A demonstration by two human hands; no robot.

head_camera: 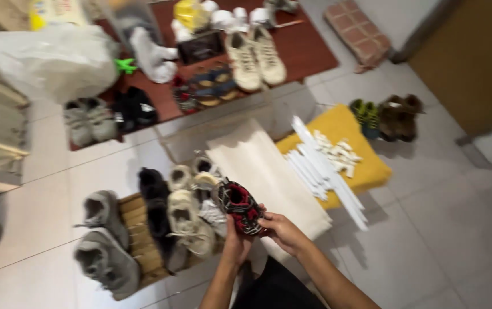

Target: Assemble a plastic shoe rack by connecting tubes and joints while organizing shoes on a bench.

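Both of my hands hold one red and black shoe (240,206) low in the middle of the head view. My left hand (233,243) grips its underside from the left. My right hand (280,230) grips its right end. Just left of the shoe, several grey, black and cream shoes (186,220) lie on a slatted wooden board (137,229) on the tiled floor. To the right of the shoe lies a cream board (269,171).
White strips and small pieces (323,163) rest on a yellow cushion (366,169). A dark red mat (306,48) holds more shoes at the top. A white plastic bag (51,60) sits upper left. Green and brown shoes (392,117) stand at right.
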